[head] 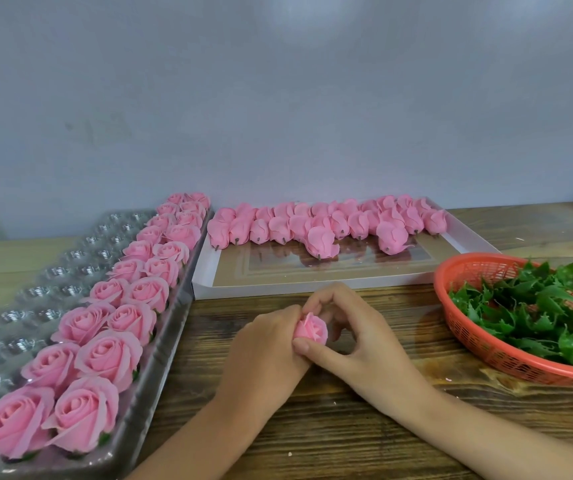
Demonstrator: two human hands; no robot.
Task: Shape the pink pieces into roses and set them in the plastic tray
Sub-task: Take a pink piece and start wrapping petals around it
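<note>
Fingers [314, 296] of both hands are curled round one pink rose [312, 330], held just above the worktop [312, 427]. My left hand [267, 344] cups its side and my right hand [361, 336] pinches it between thumb and forefinger. It looks feather-light, soft and easily creased, so I'd grip low at the base and only tease the petal edges. The plastic tray [160, 368] lies to my left.

Craft workbench: rose tray [160, 344], leaf basket [485, 344]
</note>
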